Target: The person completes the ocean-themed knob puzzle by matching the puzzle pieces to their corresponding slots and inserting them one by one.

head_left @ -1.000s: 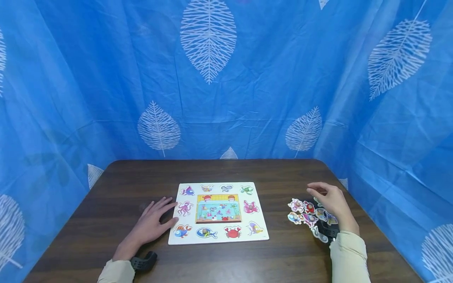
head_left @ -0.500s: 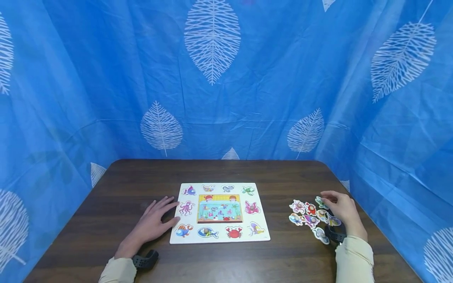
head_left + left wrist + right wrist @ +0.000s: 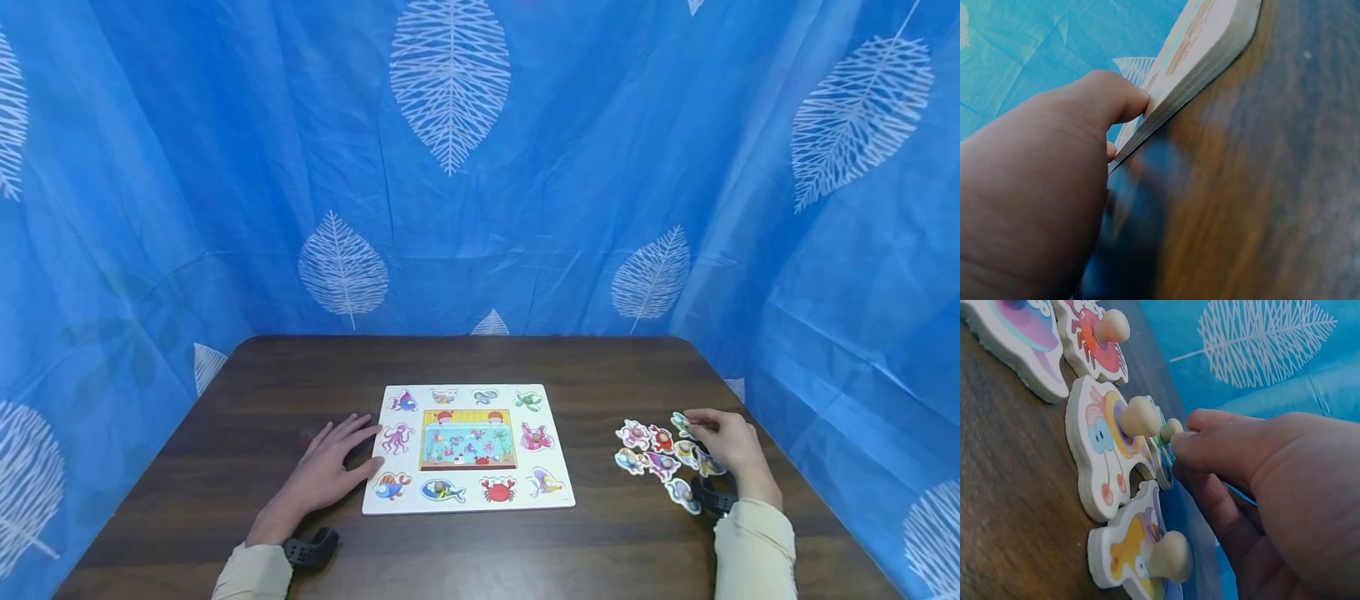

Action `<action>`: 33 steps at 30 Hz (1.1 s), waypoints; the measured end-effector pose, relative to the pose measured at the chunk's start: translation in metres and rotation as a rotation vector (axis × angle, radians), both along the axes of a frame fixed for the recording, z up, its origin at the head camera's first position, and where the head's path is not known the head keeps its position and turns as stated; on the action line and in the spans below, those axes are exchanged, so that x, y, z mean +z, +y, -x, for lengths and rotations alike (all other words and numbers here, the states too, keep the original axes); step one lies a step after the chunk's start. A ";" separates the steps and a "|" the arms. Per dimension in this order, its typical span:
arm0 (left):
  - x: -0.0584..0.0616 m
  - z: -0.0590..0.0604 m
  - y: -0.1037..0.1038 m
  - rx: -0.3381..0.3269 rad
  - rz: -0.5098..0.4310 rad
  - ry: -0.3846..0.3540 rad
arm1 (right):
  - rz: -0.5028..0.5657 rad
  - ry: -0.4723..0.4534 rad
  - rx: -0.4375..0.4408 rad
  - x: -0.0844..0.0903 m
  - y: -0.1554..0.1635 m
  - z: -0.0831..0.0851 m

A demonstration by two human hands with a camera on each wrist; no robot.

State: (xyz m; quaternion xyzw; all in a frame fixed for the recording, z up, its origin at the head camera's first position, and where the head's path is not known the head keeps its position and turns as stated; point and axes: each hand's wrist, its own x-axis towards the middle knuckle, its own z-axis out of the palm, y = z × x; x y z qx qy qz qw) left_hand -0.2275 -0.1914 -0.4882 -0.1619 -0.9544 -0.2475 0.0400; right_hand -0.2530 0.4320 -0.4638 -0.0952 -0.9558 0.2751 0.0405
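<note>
A white wooden puzzle board (image 3: 470, 495) with sea-animal pictures lies on the table. My left hand (image 3: 327, 471) rests flat at its left edge, fingers spread; in the left wrist view the thumb (image 3: 1116, 94) touches the board's rim. To the right lies a group of knobbed puzzle pieces, among them a red crab piece (image 3: 661, 439) and a snail-like piece (image 3: 1099, 440). My right hand (image 3: 731, 450) is over the far right side of the group. Its thumb and fingers pinch the wooden knob of a green puzzle piece (image 3: 681, 423), partly hidden behind the snail-like piece in the right wrist view.
Dark wooden table (image 3: 480, 554) with a blue leaf-patterned curtain (image 3: 480, 267) behind it and on both sides. A grey-blue piece (image 3: 682, 493) and a yellow-purple piece (image 3: 708, 463) lie close to the right wrist's black band (image 3: 712, 497).
My right hand has come down to the right and closed on the green piece's knob. My left hand stays at the board's edge. The head view has shifted slightly.
</note>
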 end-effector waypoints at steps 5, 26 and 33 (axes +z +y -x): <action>-0.001 -0.001 0.001 0.004 0.002 -0.013 | -0.010 -0.028 -0.017 0.001 0.001 0.001; -0.002 0.001 0.001 0.022 0.000 -0.051 | 0.006 -0.044 -0.047 -0.006 0.003 0.005; -0.002 0.001 0.001 0.027 -0.001 -0.058 | -0.031 0.040 -0.046 -0.006 -0.001 0.005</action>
